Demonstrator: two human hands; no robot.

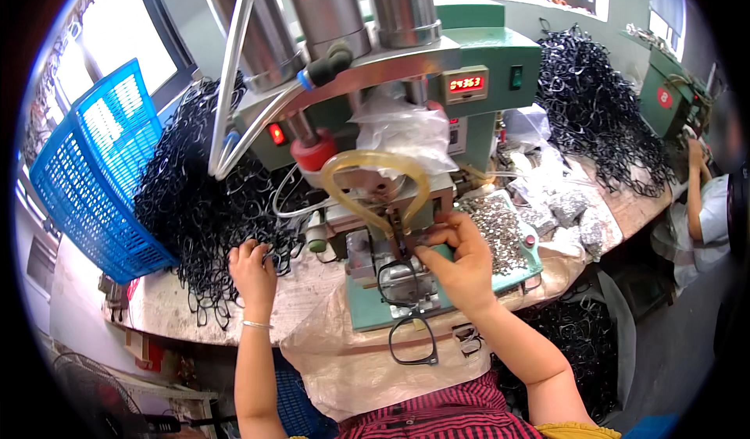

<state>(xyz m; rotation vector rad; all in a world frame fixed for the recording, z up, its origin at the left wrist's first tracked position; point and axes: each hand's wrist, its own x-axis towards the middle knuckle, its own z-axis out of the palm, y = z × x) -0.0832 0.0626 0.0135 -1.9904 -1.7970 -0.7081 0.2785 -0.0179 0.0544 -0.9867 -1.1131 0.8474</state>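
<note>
Currently: one moment at a press station, seen from the head view.
Work piece: black spectacle frame front, lying on the fixture of the green bench press, near the bench's front edge, under the ram.
Second frame: another black frame front hangs over the front edge on the plastic sheet, just below the first.
Handling, judged: thin plastic rim, light and springy, likely to twist if pinched mid-lens; best taken at the bridge or the outer corner, where it is stiffest. Smooth surface, may slip between fingertips.
Right hand: fingers curled together, fingertips pinched at the frame's upper right corner beside the tooling; whether a small part is also held, cannot tell.
Left hand: fingers bent, closed loosely into the edge of the frame heap, touching one or more frames; a firm grip on a single one is not clear.
Stock: the heap fills the bench's left side, against a blue crate.
Small parts: tray of silvery metal bits just right of the right hand.
Hose: yellowish loop of tubing above the fixture.
Nearby: another person's arm at the far right bench edge.
</note>
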